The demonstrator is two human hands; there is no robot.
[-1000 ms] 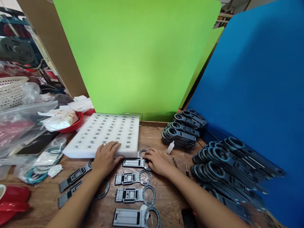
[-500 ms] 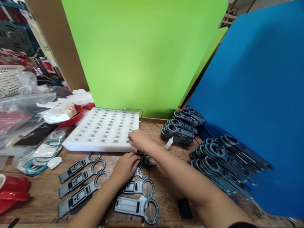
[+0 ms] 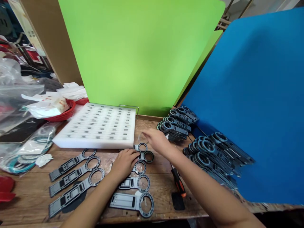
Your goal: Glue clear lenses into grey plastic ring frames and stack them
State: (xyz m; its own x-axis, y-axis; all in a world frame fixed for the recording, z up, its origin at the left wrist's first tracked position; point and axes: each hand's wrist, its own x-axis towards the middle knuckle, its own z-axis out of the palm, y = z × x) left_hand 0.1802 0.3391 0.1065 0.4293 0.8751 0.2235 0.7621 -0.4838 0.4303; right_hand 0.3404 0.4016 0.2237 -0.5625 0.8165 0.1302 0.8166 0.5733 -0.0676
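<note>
My left hand [image 3: 124,162] rests palm down over the middle of a grey ring-ended plastic part [image 3: 148,156], fingers curled on it, so most of its strip is hidden. More ring-ended parts lie around it: one part [image 3: 143,147] beyond, others [image 3: 143,183] nearer me. My right hand [image 3: 155,141] hovers past the rings, thumb and fingertips pinched together. Whatever those fingertips hold, if anything, is too small to make out. Left of it sits a thick white foam block [image 3: 95,144] with rows of small metal pieces in its top.
Three more ring-ended parts [image 3: 77,191] lie at left. Stacked dark ring-ended parts [image 3: 177,123] stand along the blue panel [image 3: 266,104]. A screwdriver [image 3: 178,182] and a black pad [image 3: 178,201] lie beside my right forearm. A green panel [image 3: 142,57] rises behind; a red basket [image 3: 64,115] stands left.
My right hand has left the foam block's front right corner and moved right, over the table. My left hand stays on the parts. The screwdriver now shows beside my right forearm.
</note>
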